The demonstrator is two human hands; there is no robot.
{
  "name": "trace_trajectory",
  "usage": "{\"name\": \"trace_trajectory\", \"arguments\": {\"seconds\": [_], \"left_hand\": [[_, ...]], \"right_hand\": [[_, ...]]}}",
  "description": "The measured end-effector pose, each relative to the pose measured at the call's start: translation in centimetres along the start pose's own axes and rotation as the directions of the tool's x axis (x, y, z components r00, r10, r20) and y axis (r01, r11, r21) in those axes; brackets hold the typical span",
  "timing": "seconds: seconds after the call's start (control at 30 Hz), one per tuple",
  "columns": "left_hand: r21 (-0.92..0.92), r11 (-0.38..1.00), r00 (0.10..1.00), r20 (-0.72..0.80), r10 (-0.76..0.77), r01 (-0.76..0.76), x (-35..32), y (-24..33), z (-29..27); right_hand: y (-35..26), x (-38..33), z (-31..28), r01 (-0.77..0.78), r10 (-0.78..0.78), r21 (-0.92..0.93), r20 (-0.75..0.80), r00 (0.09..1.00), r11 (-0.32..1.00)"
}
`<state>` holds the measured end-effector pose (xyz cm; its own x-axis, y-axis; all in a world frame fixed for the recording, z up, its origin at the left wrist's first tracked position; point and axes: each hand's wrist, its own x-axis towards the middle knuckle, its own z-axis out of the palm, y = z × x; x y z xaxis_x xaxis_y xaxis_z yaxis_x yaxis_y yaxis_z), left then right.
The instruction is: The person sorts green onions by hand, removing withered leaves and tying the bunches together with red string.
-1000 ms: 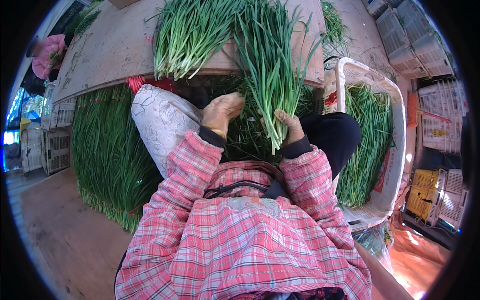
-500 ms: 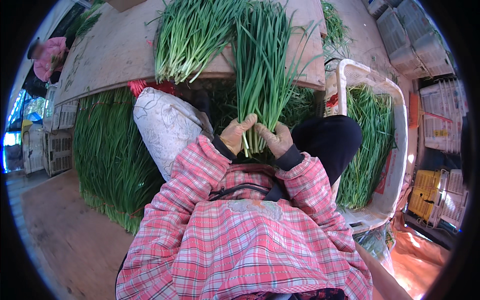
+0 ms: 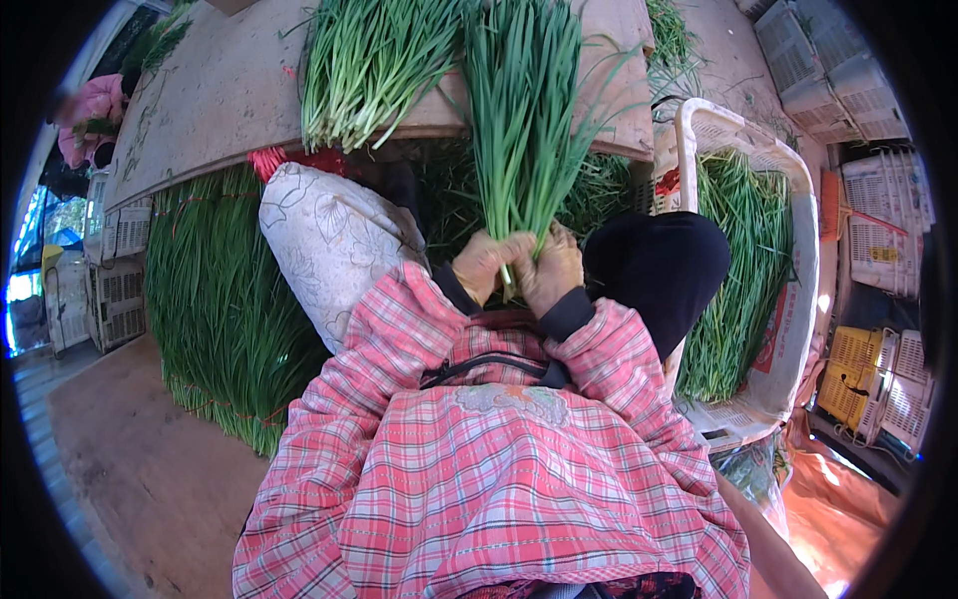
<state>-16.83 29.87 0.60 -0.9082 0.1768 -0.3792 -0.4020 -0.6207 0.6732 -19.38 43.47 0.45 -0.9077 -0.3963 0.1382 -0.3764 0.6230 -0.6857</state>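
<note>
A long bunch of green chives (image 3: 521, 130) stands upright in front of me, its leaves fanning away over a wooden board (image 3: 220, 90). My left hand (image 3: 483, 266) and my right hand (image 3: 552, 270) are pressed together around the bunch's lower end, close to my chest. A second loose bunch of chives (image 3: 364, 65) lies on the board to the left of the held one. My pink plaid sleeves fill the lower middle of the view.
A white plastic crate (image 3: 793, 299) full of chives stands at my right. A large heap of chives (image 3: 215, 309) lies at my left beside a pale patterned cushion (image 3: 329, 245). Stacked crates (image 3: 878, 230) stand far right. A person in pink (image 3: 85, 115) is at the far left.
My hands have come together from apart and slid down to the base of the chive bunch, drawing it closer to my body.
</note>
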Motion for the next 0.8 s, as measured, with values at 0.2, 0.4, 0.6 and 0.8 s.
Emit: {"name": "trace_trajectory", "arguments": {"seconds": [0.2,0.4,0.6,0.8], "left_hand": [[0.053,0.995,0.992,-0.1,-0.075,0.081,-1.4,2.7,1.7],[0.96,0.27,0.89,-0.056,0.453,-0.077,-1.0,0.5,0.8],[0.995,0.009,0.918,0.091,0.387,-0.102,-3.1,5.2,4.9],[0.941,0.001,0.722,0.259,0.642,-0.339,-3.9,14.3,5.2]], "right_hand": [[-0.9,0.8,-2.3,0.168,-0.272,0.339,0.29,0.917,0.926],[0.0,2.2,-3.0,-0.36,0.127,0.917,0.342,0.931,0.174],[-3.1,3.2,-2.9,-0.106,0.263,0.993,0.087,0.961,0.059],[-9.1,10.8,-4.9,-0.063,0.157,0.974,0.028,0.987,0.218]]}}
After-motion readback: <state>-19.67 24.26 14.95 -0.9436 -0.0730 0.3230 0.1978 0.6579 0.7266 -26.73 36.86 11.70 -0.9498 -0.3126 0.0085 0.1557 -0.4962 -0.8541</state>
